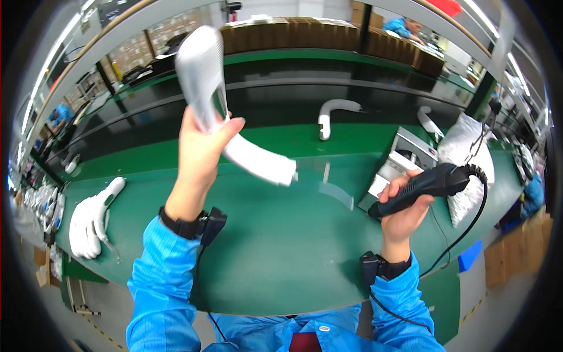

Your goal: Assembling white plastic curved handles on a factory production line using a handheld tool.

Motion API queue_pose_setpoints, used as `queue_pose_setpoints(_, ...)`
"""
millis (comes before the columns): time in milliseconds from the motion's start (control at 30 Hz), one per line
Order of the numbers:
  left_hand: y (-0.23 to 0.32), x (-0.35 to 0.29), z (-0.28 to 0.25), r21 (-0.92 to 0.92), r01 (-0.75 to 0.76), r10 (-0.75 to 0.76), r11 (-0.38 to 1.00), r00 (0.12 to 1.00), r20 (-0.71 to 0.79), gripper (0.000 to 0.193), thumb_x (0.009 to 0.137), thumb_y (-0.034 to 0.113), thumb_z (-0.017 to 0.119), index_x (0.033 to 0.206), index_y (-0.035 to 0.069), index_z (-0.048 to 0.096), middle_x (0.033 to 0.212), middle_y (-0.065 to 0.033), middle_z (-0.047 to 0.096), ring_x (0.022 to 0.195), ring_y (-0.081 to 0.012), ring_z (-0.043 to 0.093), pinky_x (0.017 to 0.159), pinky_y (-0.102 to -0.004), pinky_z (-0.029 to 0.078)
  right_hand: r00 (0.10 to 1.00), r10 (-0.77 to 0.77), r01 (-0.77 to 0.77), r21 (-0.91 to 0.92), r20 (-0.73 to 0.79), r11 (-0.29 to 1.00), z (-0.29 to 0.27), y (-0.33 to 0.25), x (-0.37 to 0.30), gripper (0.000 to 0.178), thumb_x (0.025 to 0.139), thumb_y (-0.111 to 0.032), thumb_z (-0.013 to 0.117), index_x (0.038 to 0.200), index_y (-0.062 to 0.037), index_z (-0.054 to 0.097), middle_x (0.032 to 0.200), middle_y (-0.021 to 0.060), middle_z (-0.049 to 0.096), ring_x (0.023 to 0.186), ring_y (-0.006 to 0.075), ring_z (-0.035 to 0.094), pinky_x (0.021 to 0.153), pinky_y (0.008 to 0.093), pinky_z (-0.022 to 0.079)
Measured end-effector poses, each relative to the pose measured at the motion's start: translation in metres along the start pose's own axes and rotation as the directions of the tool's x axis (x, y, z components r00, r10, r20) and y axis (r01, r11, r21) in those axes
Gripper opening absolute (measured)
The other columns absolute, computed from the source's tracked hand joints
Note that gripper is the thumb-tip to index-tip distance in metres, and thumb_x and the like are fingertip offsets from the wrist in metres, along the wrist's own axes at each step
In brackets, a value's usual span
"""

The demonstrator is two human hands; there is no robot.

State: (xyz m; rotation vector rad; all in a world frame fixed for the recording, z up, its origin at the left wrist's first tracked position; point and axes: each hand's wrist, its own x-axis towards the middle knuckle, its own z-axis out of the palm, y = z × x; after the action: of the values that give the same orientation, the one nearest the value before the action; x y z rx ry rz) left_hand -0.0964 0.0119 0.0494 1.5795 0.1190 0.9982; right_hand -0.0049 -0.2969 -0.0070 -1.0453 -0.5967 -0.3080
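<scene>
Right now both hands are full. The left hand [198, 146] is closed on a long, white, bent thing [258, 159], with the thumb across it near the middle. The wide end sticks up high, and the other end bends down to the right, over the green table [281, 252]. It looks blurry, so I can't tell if it has any words on it.

The right hand [404, 222] is wrapped around a black tool [422, 189], with the thumb below and the fingers on top. The thin end of the tool points left, and a curly black cord [476, 171] comes off its fat end. Any marks on the tool are too small to read.

Just behind that hand is a silver box [390, 170], and beside the box sits a puffy white bag [469, 149]. A see-through strip [337, 193] shows on the table between the two hands. Far over on the left lies a bunch of white bent pieces [88, 229], side by side. One more white piece [340, 105] lies at the back. A little white oval patch [324, 329] is on the blue clothes, too tiny to read
</scene>
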Motion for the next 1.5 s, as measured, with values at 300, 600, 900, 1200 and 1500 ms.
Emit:
queue_pose_setpoints(300,-0.004,-0.096,0.076,-0.146,0.47,-0.348,0.871,0.798,0.492,0.038,0.074,-0.001,0.07,0.109,0.001,0.054,0.095,-0.0092,0.062,0.09,-0.0216,0.064,0.08,-0.036,0.054,0.988,-0.141,0.149,-0.147,0.064,0.978,-0.029,-0.021,0.043,0.068,0.09,-0.062,0.039,0.113,0.0021,0.042,0.073,0.0085,0.051,0.059,0.0145,0.052,0.055,0.0257,0.044)
queue_pose_setpoints(600,-0.027,-0.1,0.12,-0.112,0.372,-0.228,0.922,0.752,0.618,0.043,0.074,0.009,0.076,0.11,0.003,0.055,0.097,-0.0092,0.065,0.089,-0.0156,0.063,0.08,-0.0311,0.052,0.985,-0.011,0.066,-0.32,0.172,0.945,-0.026,-0.013,0.044,0.061,0.091,-0.058,0.04,0.107,0.0011,0.044,0.07,0.0077,0.053,0.057,0.0127,0.052,0.053,0.0232,0.043)
queue_pose_setpoints(900,-0.027,-0.083,0.137,-0.315,0.311,-0.142,0.897,0.876,0.462,0.027,0.082,0.017,0.069,0.102,0.001,0.06,0.088,-0.006,0.064,0.079,-0.0117,0.062,0.07,-0.0241,0.049,0.962,0.211,-0.191,-0.121,0.176,0.974,0.006,-0.004,-0.026,0.079,0.078,-0.073,0.048,0.11,-0.0014,0.043,0.066,0.0087,0.053,0.054,0.015,0.053,0.053,0.027,0.046)
queue_pose_setpoints(1200,-0.023,-0.085,0.134,-0.303,0.205,-0.065,0.931,0.908,0.414,0.025,0.08,0.021,0.071,0.097,0.003,0.063,0.091,-0.0031,0.062,0.085,-0.0099,0.057,0.075,-0.0246,0.046,0.924,0.257,-0.259,-0.032,0.283,0.965,0.032,-0.001,-0.053,0.082,0.074,-0.082,0.036,0.109,-0.0079,0.04,0.066,0.0061,0.051,0.054,0.0166,0.052,0.055,0.0314,0.047)
queue_pose_setpoints(1500,-0.019,-0.087,0.133,-0.264,0.331,-0.182,0.906,0.868,0.462,0.027,0.08,0.023,0.071,0.097,0.003,0.063,0.091,-0.0039,0.063,0.082,-0.0098,0.058,0.073,-0.0239,0.046,0.873,0.41,-0.436,0.046,0.264,0.899,0.027,0.014,-0.062,0.084,0.065,-0.08,0.053,0.106,-0.0066,0.044,0.069,0.0083,0.056,0.06,0.016,0.055,0.056,0.0271,0.046)
